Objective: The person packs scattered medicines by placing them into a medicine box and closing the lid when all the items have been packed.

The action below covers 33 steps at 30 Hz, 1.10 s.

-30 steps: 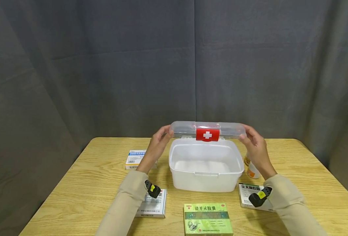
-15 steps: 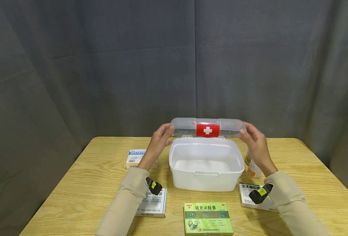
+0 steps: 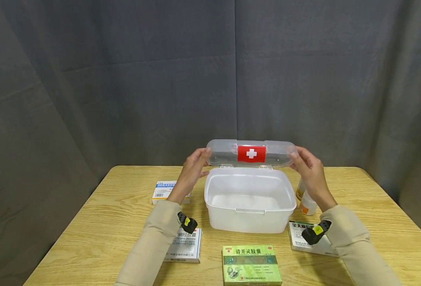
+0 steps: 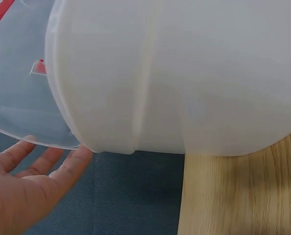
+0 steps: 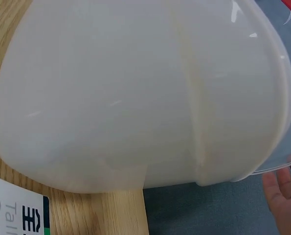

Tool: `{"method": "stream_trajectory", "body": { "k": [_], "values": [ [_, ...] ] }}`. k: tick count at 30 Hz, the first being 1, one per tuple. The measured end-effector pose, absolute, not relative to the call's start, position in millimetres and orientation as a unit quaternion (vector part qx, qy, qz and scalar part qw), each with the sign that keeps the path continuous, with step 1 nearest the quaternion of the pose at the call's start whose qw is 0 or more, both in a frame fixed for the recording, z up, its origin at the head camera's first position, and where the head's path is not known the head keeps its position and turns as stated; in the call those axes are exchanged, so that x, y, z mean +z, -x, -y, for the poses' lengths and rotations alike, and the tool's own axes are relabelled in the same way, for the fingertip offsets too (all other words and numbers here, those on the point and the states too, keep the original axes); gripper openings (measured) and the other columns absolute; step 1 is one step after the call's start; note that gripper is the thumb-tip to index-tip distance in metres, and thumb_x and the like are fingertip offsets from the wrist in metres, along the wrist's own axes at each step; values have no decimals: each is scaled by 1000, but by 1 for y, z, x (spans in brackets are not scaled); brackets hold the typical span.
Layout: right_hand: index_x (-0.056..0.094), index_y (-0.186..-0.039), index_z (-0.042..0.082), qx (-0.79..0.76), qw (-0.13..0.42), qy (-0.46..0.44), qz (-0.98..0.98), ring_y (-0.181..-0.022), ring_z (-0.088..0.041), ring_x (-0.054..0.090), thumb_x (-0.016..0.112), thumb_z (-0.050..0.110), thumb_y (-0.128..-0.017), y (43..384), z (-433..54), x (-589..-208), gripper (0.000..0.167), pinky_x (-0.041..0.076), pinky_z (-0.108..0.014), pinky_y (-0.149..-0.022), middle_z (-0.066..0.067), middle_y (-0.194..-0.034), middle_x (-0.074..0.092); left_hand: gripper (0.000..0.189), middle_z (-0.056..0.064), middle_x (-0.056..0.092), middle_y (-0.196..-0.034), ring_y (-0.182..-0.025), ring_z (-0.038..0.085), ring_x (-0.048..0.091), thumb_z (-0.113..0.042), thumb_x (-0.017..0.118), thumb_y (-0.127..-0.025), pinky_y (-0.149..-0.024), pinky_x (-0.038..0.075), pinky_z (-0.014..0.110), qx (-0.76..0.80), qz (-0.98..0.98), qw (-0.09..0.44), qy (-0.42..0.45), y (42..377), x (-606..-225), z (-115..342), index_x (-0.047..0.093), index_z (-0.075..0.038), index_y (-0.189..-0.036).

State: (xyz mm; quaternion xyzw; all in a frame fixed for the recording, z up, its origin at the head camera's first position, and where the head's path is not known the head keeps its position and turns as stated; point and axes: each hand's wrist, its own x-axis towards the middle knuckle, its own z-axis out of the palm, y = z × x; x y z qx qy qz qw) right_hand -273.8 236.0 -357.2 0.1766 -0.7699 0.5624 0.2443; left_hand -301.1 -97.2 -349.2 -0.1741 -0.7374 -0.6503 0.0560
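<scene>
A white plastic first-aid box point(image 3: 251, 221) stands on the table with its hinged clear lid point(image 3: 224, 155) raised along the back edge. On the lid's front is a red latch point(image 3: 251, 154) with a white cross. My left hand point(image 3: 191, 171) holds the lid's left end, and my right hand point(image 3: 312, 172) grips the right end with the thumb in front. In the left wrist view, fingertips point(image 4: 69, 164) meet the lid's rim beside the box wall point(image 4: 194, 88). The right wrist view has fingers point(image 5: 284, 183) at the opposite rim. Nothing lies inside the box.
A green medicine box point(image 3: 252, 265) lies in front. White-and-blue medicine boxes point(image 3: 184, 248) point(image 3: 164, 190) sit at left, partly behind the left arm. Right of the first-aid box are another medicine box point(image 3: 308, 240), a white bottle point(image 3: 308, 205) and a brown bottle point(image 3: 299, 192). A grey curtain point(image 3: 181, 79) hangs behind.
The lid has swung farther up and back, its clear face and latch now more upright. Both hands have risen slightly with it. The box and the medicines stay where they were.
</scene>
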Motion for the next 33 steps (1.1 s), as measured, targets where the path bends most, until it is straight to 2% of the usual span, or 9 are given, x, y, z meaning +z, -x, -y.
{"method": "stream_trajectory", "body": {
  "k": [7,10,17,20,23,27,30,33],
  "values": [
    [54,-129,-1,568,242,-184,764,-107,-17,57,46,22,-104,272,-237,-356,35,47,-19,-90,6,-111,59,59,13,54,-128,-108,39,49,-54,48,-96,-96,45,52,-639,746,65,175,301,-348,95,55,-7,-131],
    [55,-129,1,568,243,-184,764,-108,-18,57,46,22,-104,273,-238,-356,34,47,-20,-91,6,-111,59,64,13,55,-127,-107,38,51,-61,48,-94,-96,44,53,-632,751,73,177,302,-347,94,56,-8,-130],
    [52,-132,-6,579,232,-169,763,-108,-14,57,45,25,-105,272,-239,-355,42,47,-20,-90,1,-114,60,90,15,58,-121,-101,35,55,-82,46,-79,-94,46,54,-622,759,94,170,303,-348,92,58,-6,-127],
    [51,-133,-9,582,228,-164,763,-108,-11,57,45,25,-105,272,-239,-355,44,47,-20,-90,-1,-115,60,95,15,59,-119,-99,35,56,-85,45,-75,-91,47,54,-624,757,102,166,304,-348,91,59,-6,-125],
    [51,-133,-10,587,225,-167,759,-108,-10,57,44,24,-105,272,-239,-356,44,47,-21,-90,3,-114,60,90,16,60,-117,-97,35,56,-82,46,-78,-89,49,52,-626,755,107,164,304,-349,91,60,-7,-125],
    [53,-132,-6,600,218,-174,750,-110,-6,55,44,25,-105,272,-240,-357,42,46,-21,-91,11,-113,60,73,16,60,-113,-96,33,56,-70,47,-89,-88,50,47,-625,756,107,160,305,-351,92,60,-9,-127],
    [59,-127,4,619,211,-181,734,-113,-4,52,43,26,-105,272,-240,-359,35,45,-21,-92,12,-114,60,62,15,58,-115,-99,35,56,-59,46,-96,-87,50,46,-628,754,101,163,305,-353,94,60,-9,-129],
    [63,-120,17,643,207,-192,712,-115,-5,51,43,25,-105,272,-239,-362,26,44,-20,-94,10,-114,60,63,17,58,-119,-103,37,55,-57,45,-97,-88,50,47,-640,743,94,171,305,-356,96,59,-5,-131]
  ]
}}
